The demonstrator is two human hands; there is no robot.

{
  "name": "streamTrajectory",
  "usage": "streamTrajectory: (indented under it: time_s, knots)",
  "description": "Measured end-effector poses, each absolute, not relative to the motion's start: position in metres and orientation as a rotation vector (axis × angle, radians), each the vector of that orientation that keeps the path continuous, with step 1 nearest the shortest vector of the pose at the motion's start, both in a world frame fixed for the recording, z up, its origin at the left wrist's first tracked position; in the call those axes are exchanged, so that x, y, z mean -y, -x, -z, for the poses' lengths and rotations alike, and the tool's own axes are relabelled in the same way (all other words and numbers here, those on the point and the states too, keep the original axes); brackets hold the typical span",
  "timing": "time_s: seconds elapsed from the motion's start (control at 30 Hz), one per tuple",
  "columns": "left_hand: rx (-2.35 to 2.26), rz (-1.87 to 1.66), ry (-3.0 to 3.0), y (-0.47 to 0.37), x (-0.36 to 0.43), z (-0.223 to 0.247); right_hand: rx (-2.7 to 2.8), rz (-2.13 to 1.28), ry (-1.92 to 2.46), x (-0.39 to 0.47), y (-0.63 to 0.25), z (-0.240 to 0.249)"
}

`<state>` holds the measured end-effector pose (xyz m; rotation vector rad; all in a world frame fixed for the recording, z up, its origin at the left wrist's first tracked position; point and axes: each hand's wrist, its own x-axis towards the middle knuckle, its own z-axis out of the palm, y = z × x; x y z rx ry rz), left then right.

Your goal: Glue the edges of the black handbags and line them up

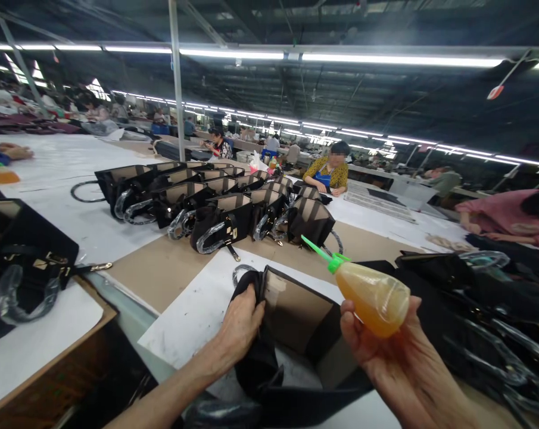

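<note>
A black handbag (291, 316) with a beige lining stands open on the white paper in front of me. My left hand (242, 322) grips black material at the bag's left edge, its fingers curled over the rim and partly hidden. In my right hand (385, 357) is a clear squeeze bottle (376, 295) of amber liquid, probably glue. The bottle lies tilted across my fingers, its green nozzle (316, 247) pointing up and left, above the bag's right side.
Rows of black handbags (224, 220) with plastic-wrapped handles stand ahead. More bags lie at the left (28, 256) and right (497, 310). A person in a yellow top (327, 170) works across the table. Another amber bottle (3, 173) is at far left, near a person's hands.
</note>
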<state>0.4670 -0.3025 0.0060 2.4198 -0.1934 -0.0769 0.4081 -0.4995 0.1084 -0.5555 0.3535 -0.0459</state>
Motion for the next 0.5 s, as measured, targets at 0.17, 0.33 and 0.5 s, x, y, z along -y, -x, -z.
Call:
streamTrajectory:
  time_s: [0.17,0.33,0.5]
  knots:
    - [0.363,0.023,-1.995,-0.475,0.29,-0.04,-0.378,-0.05,0.545,0.512,-0.399,-0.116]
    - [0.711,0.166,-2.018,-0.514,0.274,-0.105,-0.311,-0.141,0.592,0.534,-0.387,-0.121]
    - [1.063,0.642,-2.169,-0.563,0.266,-0.149,-0.169,-0.269,0.727,0.563,-0.376,-0.105]
